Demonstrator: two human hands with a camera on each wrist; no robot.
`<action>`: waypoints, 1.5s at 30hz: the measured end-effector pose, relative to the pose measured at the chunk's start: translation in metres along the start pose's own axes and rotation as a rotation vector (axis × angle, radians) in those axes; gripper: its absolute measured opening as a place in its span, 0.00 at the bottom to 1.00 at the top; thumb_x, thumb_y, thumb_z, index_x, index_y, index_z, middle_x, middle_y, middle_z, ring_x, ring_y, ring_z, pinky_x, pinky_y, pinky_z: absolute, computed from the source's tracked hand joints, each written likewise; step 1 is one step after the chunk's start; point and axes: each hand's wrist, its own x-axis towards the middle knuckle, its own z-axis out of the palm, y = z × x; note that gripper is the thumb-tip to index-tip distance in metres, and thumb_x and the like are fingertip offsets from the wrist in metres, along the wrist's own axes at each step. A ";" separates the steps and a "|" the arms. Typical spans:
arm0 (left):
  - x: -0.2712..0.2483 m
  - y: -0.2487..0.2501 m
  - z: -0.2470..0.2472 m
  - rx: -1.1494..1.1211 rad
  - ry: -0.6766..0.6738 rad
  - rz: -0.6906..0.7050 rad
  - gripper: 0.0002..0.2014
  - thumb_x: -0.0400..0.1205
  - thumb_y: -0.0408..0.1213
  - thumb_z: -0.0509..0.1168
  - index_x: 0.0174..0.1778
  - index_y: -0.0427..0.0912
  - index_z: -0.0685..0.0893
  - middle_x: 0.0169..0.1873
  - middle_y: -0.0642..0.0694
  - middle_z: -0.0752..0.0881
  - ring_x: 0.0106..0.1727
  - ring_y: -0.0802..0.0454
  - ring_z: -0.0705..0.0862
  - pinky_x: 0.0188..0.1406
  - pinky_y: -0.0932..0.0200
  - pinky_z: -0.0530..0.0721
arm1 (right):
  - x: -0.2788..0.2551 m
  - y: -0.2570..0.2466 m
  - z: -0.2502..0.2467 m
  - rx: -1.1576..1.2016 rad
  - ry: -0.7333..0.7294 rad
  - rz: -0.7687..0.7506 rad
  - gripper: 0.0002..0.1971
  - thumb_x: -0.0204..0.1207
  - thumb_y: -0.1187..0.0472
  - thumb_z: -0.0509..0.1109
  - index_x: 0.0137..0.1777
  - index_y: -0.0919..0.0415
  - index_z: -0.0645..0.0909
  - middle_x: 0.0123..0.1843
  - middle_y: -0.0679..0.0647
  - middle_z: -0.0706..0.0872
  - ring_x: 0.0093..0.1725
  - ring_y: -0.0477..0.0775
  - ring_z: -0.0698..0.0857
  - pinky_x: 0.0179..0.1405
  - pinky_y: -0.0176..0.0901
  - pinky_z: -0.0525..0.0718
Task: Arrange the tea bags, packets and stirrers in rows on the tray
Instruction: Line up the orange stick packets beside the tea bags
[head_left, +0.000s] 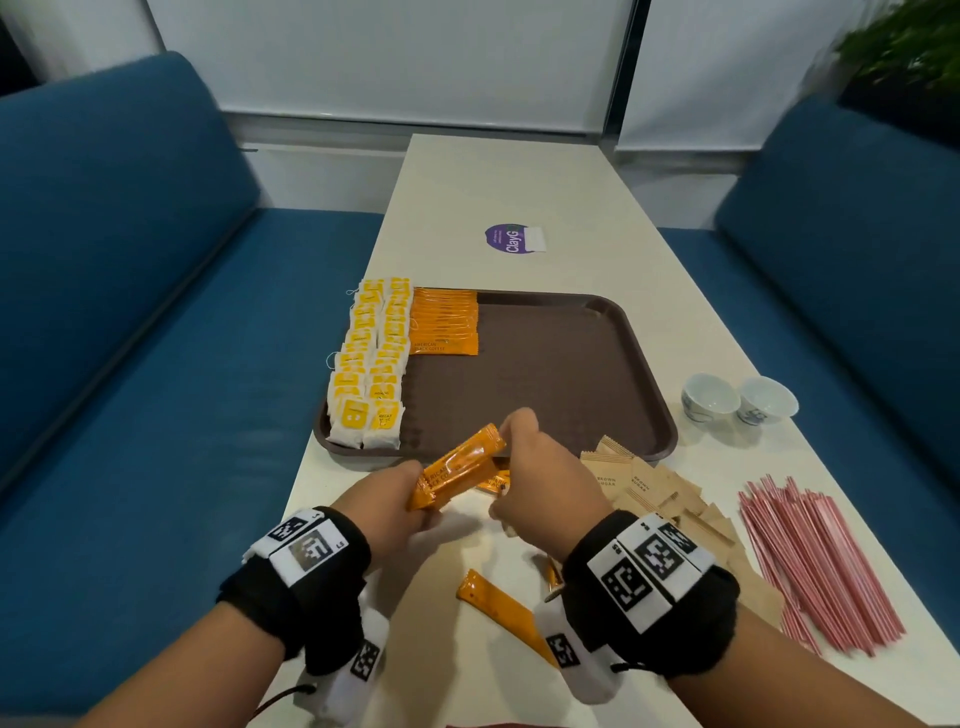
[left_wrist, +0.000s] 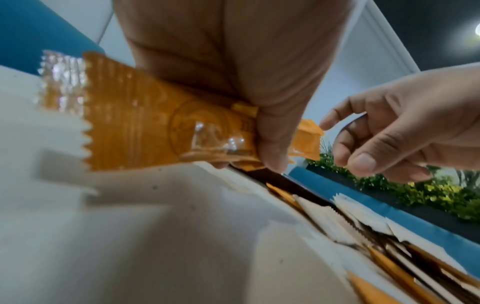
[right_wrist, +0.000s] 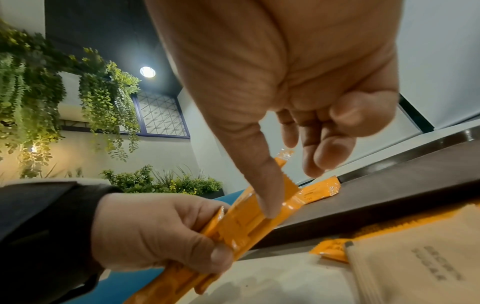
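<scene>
Sticks (head_left: 457, 467) sit clamped in my left hand (head_left: 384, 499), at 6 o'clock by the tray (head_left: 545, 374). My loose right hand (head_left: 540, 478) touches them. I should even the ends, then lay them flat.

In the left hand (head_left: 384, 504), glossy orange sticks (head_left: 457, 470) are showing dark lettering. Beyond it the tray (head_left: 545, 374) is looking dark brown — tea bags (head_left: 366, 374) on it yellow and white. Right of the right hand (head_left: 545, 478): tan packets (head_left: 644, 488), pink-red stirrers (head_left: 815, 561).
</scene>
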 end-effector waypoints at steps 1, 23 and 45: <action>-0.001 -0.001 -0.001 -0.024 0.004 -0.006 0.09 0.80 0.42 0.67 0.40 0.55 0.71 0.39 0.54 0.79 0.45 0.53 0.79 0.44 0.60 0.72 | -0.002 0.000 -0.001 -0.006 -0.007 0.002 0.22 0.73 0.66 0.73 0.58 0.54 0.63 0.44 0.51 0.81 0.42 0.51 0.84 0.44 0.46 0.87; -0.016 0.006 -0.010 -0.948 0.173 -0.100 0.03 0.83 0.43 0.61 0.50 0.51 0.77 0.42 0.46 0.82 0.45 0.47 0.81 0.61 0.40 0.81 | -0.012 -0.009 0.031 -0.338 -0.443 -0.060 0.13 0.73 0.68 0.71 0.58 0.65 0.81 0.57 0.60 0.84 0.56 0.60 0.84 0.49 0.46 0.81; -0.008 0.010 -0.011 -1.177 0.142 -0.156 0.06 0.83 0.41 0.61 0.52 0.45 0.78 0.41 0.41 0.84 0.41 0.47 0.84 0.44 0.52 0.82 | 0.017 0.001 -0.015 0.239 -0.108 -0.028 0.04 0.76 0.63 0.71 0.45 0.52 0.81 0.50 0.49 0.84 0.50 0.49 0.84 0.54 0.46 0.86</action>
